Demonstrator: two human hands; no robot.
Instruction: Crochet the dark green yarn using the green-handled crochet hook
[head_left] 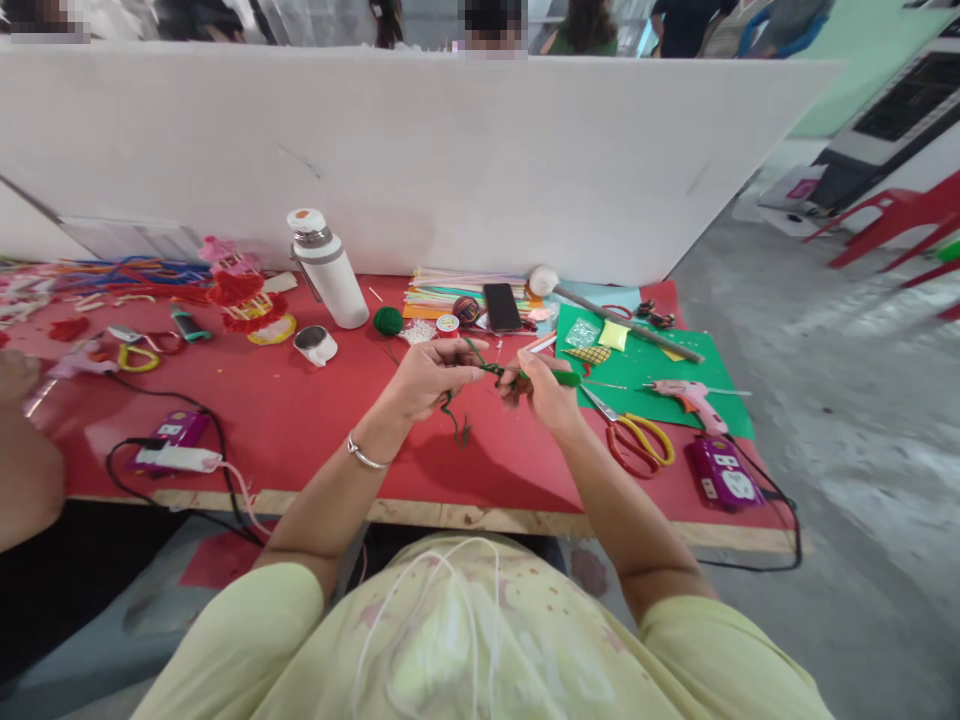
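My left hand (429, 380) is closed in a pinch on a strand of green yarn (456, 415) that hangs down in loops over the red table (300, 420). My right hand (541, 388) is closed around a green-handled crochet hook (566, 378), with its tip at the yarn between both hands. The strand runs back toward a green yarn ball (388, 320). A silver bangle (365, 456) sits on my left wrist.
Red and yellow scissors (637, 440), a pink glue gun (690, 396), green paper (660, 380), a phone (502, 306), a white bottle (330, 268), a cup (316, 343), power strips (721, 472) with cables. Another person's arm (26, 450) is at the left. A white partition (420, 150) stands behind.
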